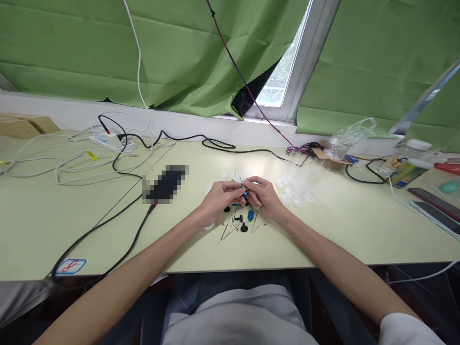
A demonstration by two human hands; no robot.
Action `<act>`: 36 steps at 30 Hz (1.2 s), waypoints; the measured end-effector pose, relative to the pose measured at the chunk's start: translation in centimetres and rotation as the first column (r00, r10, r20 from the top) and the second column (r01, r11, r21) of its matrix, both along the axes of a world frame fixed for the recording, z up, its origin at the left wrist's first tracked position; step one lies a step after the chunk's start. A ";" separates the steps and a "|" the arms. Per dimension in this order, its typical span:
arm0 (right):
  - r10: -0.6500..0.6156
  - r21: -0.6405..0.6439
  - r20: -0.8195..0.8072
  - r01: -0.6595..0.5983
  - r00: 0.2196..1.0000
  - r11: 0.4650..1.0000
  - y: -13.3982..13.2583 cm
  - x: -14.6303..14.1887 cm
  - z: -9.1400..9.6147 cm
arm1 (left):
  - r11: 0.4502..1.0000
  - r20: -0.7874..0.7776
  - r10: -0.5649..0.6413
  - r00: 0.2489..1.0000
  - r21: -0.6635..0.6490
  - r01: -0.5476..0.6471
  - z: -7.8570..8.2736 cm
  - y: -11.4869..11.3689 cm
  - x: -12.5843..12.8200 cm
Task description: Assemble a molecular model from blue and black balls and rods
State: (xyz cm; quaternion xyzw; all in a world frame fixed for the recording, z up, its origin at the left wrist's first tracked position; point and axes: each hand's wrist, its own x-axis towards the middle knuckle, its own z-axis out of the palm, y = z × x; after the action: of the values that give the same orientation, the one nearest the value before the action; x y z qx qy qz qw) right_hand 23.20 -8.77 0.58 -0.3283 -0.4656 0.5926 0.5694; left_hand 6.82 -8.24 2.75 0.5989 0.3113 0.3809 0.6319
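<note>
A small blue part is held above the table, in front of the person's body, between the left hand and the right hand; the fingertips of both are pinched together on it, though its far side is hidden by them. Beneath and just in front of the hands, a second blue piece, black knobs and bent metal rods are scattered loose on the tabletop. To the right of the right hand, small white cups are grouped; whether anything is contained in them cannot be told. Farther back, a crumpled clear bag is seen at an open cardboard box, and what is held inside the bag cannot be made out. Near the right edge, a clear jar is topped by a white lid; by it a yellow packet is seen, but whether it is enclosed cannot be told.
</note>
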 end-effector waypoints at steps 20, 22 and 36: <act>-0.020 0.018 0.006 0.020 1.000 1.000 0.0 -0.1 0.0 | 1.000 0.024 -0.017 1.000 0.004 0.016 0.2 -0.1 0.0; -0.021 0.017 0.003 0.021 1.000 1.000 -0.1 -0.1 0.0 | 1.000 0.025 -0.018 1.000 0.006 0.018 0.1 -0.1 0.0; -0.029 0.010 0.011 0.029 1.000 1.000 -0.1 -0.1 0.1 | 0.999 0.031 -0.053 0.998 0.013 0.053 0.0 0.1 -0.1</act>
State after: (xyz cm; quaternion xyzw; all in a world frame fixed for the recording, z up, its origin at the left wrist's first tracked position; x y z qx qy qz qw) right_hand 23.12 -8.82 0.65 -0.3354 -0.4667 0.5804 0.5769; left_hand 6.67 -8.16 2.75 0.6046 0.2831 0.3751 0.6431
